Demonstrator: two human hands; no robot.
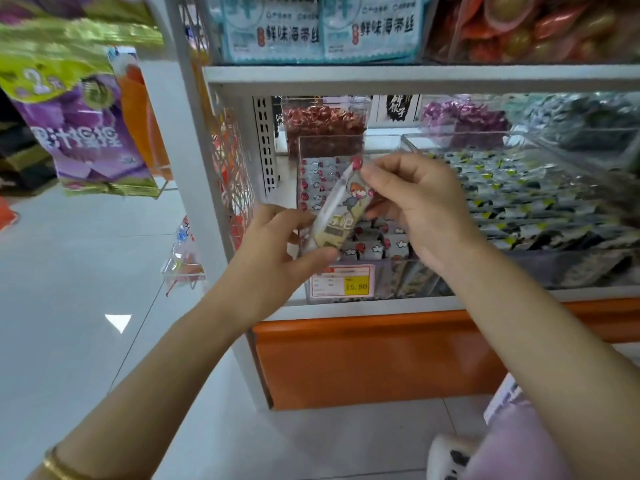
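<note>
From the head camera, a small snack packet (343,211) is held tilted in front of the clear bin (349,271), above the bin's yellow price tag (356,286). The left hand (273,258) pinches its lower end with thumb and fingers; the right hand (415,202) pinches its upper end. More such packets (315,183) lie inside the bin.

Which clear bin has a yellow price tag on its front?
The front-left bin, filled with white red-dotted packets, behind the held snack packet; no other shows one.
</note>
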